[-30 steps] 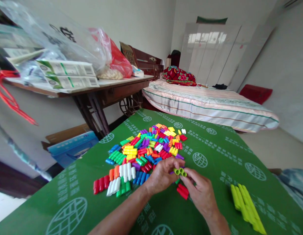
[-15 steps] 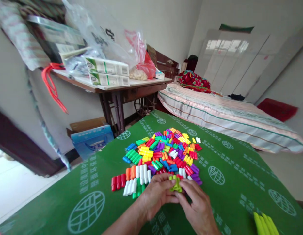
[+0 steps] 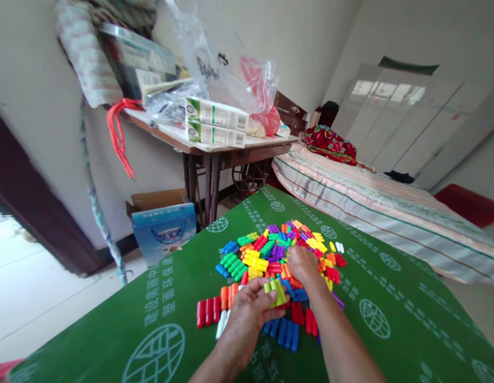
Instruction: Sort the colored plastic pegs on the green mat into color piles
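Right hand (image 3: 303,263) has left the lime piece (image 3: 276,292) since the last frame and gone up and out to the heap of coloured pieces (image 3: 271,252); left hand (image 3: 250,311) stays behind with the lime piece. Head camera has swung a little left too, so from my end everything sits further right in view.

Lime piece: several tubes side by side, held up in front of the near edge of the heap. Left fingers pinch it, thumb on the near side, other fingers behind and below. I'd guess that grip is meant to keep the upper tube ends uncovered while one hand does all the holding. Right fingers: bent down into the heap, tips hidden behind the back of the hand. I can't tell whether they are spread or pinching anything.

Heap lies mid-tabletop (image 3: 183,290), within reach of both hands, which I read as handy for picking. Nearer the person, joined rows lie flat: a red row (image 3: 209,312) left of the left hand, orange tubes (image 3: 229,295) just beside it, a blue row (image 3: 287,332) between the two arms. They look laid neatly, probably to stay apart from the jumble.

Pose: left wrist low, palm turned inward and partly up, forearm slanting in from the bottom edge. Right arm stretches further forward, wrist above the heap, back of the hand uppermost.
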Demonstrator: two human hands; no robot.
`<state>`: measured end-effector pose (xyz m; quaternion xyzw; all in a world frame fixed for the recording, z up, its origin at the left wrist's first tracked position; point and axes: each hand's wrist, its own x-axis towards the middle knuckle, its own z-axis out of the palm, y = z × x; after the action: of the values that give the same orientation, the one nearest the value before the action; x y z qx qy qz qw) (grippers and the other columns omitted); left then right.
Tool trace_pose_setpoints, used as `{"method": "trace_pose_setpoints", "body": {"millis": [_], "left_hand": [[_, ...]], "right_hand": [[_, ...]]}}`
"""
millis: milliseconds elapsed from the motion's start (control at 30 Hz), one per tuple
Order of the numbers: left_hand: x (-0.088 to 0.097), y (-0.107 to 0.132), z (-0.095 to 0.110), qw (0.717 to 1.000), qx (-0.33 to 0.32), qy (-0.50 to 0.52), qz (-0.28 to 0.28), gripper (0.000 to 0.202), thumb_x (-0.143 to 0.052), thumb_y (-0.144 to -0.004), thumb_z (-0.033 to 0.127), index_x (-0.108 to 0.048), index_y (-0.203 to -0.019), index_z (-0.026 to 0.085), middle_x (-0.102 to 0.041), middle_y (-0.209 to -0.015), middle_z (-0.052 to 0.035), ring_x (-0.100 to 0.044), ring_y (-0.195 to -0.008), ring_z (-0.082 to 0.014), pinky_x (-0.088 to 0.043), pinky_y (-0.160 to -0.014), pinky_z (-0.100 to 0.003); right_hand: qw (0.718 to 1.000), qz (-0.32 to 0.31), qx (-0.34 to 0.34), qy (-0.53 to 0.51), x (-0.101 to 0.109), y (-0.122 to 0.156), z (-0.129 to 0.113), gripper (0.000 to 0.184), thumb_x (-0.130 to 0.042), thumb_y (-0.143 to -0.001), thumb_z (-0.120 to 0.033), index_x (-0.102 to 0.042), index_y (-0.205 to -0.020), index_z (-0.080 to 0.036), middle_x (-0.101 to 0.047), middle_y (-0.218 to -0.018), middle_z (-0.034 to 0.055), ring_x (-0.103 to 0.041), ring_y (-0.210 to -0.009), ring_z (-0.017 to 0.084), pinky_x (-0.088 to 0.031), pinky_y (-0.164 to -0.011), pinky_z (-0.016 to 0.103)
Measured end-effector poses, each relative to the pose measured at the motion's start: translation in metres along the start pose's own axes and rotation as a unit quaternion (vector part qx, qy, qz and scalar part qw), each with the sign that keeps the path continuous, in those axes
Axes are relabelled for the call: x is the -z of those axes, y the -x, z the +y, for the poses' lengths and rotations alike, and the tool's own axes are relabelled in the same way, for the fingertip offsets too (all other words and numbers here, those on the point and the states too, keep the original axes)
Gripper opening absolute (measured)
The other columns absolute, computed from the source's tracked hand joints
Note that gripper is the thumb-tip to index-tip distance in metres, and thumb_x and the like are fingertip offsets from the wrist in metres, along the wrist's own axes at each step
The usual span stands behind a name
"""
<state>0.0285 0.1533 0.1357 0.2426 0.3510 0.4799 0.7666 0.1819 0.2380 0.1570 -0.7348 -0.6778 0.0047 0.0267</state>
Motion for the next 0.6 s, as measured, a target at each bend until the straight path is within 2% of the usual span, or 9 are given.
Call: {"method": "trace_pose_setpoints", "body": {"millis": [167,367,467,600], "left_hand": [[-0.002,0.005,0.004,1.0,-0.02,-0.017,0.005,0.032,-0.08,-0.059,0.024,-0.058,-0.081,0.016,-0.069,-0.077,-0.0026,-0.064,-0.07,-0.0152,-0.052,-0.064,-0.028],[-0.004,0.008,0.006,0.998,-0.028,-0.057,-0.004,0.028,-0.079,-0.055,0.024,-0.06,-0.073,0.016,-0.064,-0.07,0.0014,-0.056,-0.064,-0.0105,-0.048,-0.063,-0.024],[-0.006,0.008,0.004,0.996,-0.032,-0.079,-0.012,0.026,-0.078,-0.056,0.025,-0.06,-0.072,0.016,-0.062,-0.068,0.0017,-0.054,-0.063,-0.0101,-0.046,-0.062,-0.023],[-0.006,0.007,0.0,0.994,-0.037,-0.099,-0.024,0.024,-0.078,-0.059,0.026,-0.061,-0.074,0.016,-0.063,-0.069,0.0011,-0.053,-0.064,-0.0098,-0.045,-0.062,-0.022]], "right_hand": [[0.999,-0.034,-0.032,0.008,-0.013,-0.008,0.006,0.023,-0.049,-0.085,-0.018,-0.071,-0.092,-0.016,-0.072,-0.095,0.0169,-0.068,-0.092,0.028,-0.045,-0.068,0.032],[0.999,-0.041,-0.024,-0.009,-0.014,0.004,0.022,0.028,-0.041,-0.092,-0.024,-0.069,-0.09,-0.021,-0.073,-0.087,0.0064,-0.067,-0.084,0.019,-0.039,-0.061,0.026],[0.999,-0.043,-0.026,-0.019,-0.013,0.008,0.027,0.025,-0.045,-0.092,-0.032,-0.068,-0.096,-0.023,-0.072,-0.086,0.0032,-0.067,-0.083,0.017,-0.038,-0.06,0.024],[0.999,-0.045,-0.02,-0.019,-0.012,0.002,0.023,0.024,-0.049,-0.088,-0.035,-0.069,-0.097,-0.023,-0.072,-0.093,0.0071,-0.066,-0.089,0.022,-0.04,-0.064,0.027]]}}
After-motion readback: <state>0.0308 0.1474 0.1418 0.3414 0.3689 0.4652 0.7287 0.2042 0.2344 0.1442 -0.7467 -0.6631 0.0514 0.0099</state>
